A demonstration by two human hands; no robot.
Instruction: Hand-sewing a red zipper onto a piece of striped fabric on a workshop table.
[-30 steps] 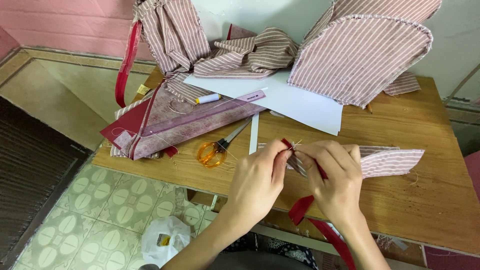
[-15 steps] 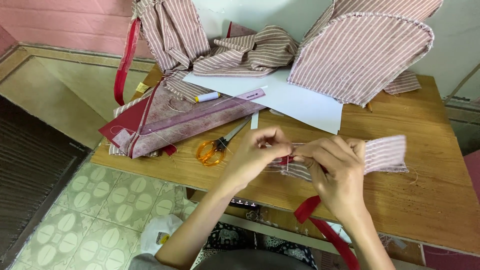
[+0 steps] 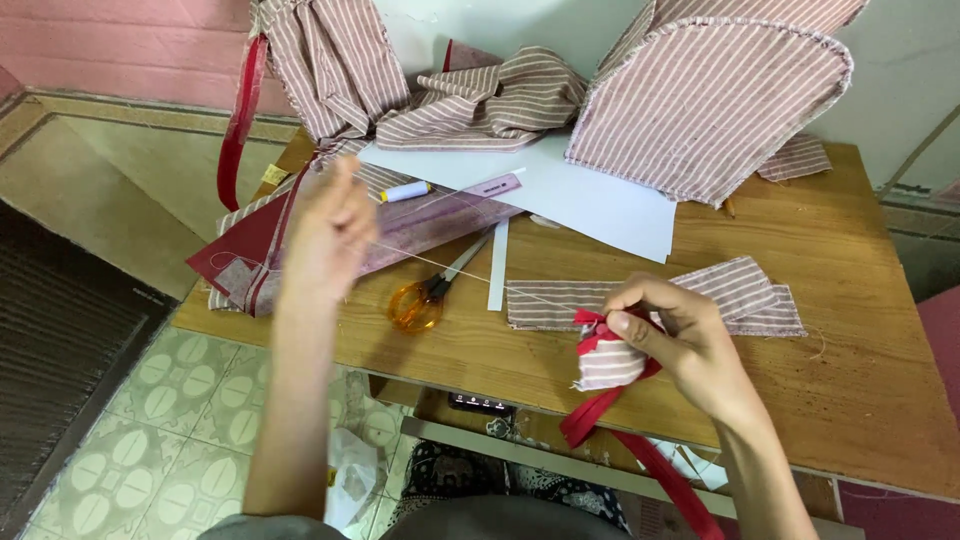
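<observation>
My right hand (image 3: 680,345) pinches a small folded piece of red-and-white striped fabric (image 3: 607,365) with a red strap (image 3: 590,420) hanging from it over the table's front edge. My left hand (image 3: 330,235) is raised out to the left, fingers closed on a thin white thread (image 3: 470,272) that runs taut from it to the fabric piece; a needle cannot be made out. Orange-handled scissors (image 3: 425,298) lie on the wooden table (image 3: 850,400) between my hands.
A striped fabric strip (image 3: 740,290) lies behind my right hand. White paper (image 3: 590,200), a pink ruler (image 3: 490,188), a white thread spool (image 3: 405,191), a half-sewn striped bag with red lining (image 3: 250,250) and large striped panels (image 3: 700,100) fill the table's back. Tiled floor lies to the left.
My left hand has pulled away up and to the left, drawing the thread out taut. My right hand has kept the fabric piece near the front edge.
</observation>
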